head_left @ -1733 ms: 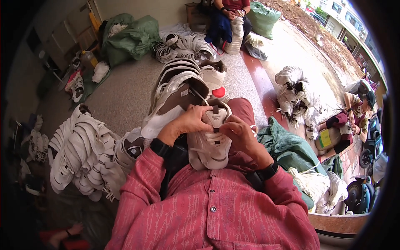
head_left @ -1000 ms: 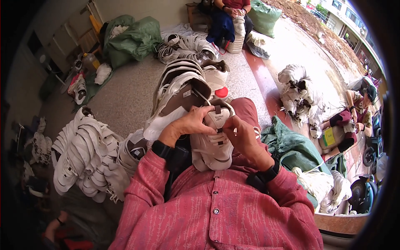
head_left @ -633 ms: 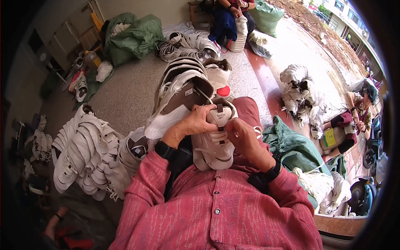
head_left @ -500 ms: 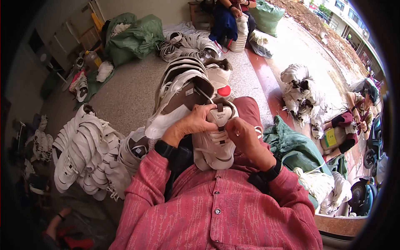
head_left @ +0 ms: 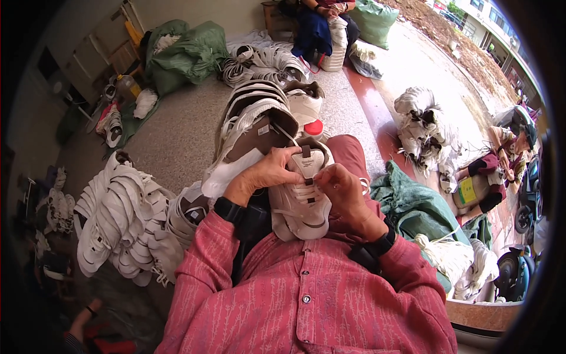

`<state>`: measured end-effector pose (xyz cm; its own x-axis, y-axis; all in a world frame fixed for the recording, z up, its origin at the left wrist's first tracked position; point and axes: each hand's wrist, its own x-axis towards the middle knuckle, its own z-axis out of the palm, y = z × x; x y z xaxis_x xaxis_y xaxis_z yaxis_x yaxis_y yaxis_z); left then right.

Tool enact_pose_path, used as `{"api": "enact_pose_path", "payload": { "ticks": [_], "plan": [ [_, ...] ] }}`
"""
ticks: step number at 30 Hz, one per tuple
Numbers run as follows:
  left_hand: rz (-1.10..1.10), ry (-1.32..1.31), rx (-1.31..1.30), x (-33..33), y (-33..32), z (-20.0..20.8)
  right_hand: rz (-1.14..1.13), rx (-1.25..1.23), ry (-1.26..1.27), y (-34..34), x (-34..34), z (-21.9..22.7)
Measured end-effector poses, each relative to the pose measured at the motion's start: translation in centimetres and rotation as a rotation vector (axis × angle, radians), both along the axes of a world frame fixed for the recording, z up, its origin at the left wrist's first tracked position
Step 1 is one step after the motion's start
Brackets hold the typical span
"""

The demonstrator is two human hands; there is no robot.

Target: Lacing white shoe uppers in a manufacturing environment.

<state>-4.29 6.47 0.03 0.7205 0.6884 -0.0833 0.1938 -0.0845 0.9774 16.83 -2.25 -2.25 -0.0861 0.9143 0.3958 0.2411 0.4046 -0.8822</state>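
A cream sneaker upper with a brown-lined collar lies over my lap, toe toward me. Pale lacing crosses its tongue, which carries a brown tab at the top. My left hand grips the upper's left side, thumb on the edge of the lace opening and fingers up by the collar. At the right eyelet edge, my right hand is closed in a pinch; whatever is between its fingertips is too small to make out. Just beyond stands a nested stack of similar uppers, with a red round lid beside it.
A large pile of uppers rises at my left, and another bundle lies at the right. Green sacks and white laces are close on my right. Co-workers sit at the far side and far right.
My right hand has turned slightly and its fingertips have shifted a little at the eyelet edge. My left hand keeps its hold. The whole view has shifted slightly.
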Motion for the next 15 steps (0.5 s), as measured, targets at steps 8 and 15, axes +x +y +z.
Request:
{"api": "enact_pose_path", "payload": {
  "ticks": [8,15],
  "plan": [
    [0.014,-0.027,-0.019,-0.3,0.0,-0.6,0.165,0.047,-0.217,0.4,1.8,1.9],
    [0.041,-0.035,-0.012,-0.2,0.1,-0.7,0.249,0.276,-0.379,1.8,1.8,2.0]
  ]
}}
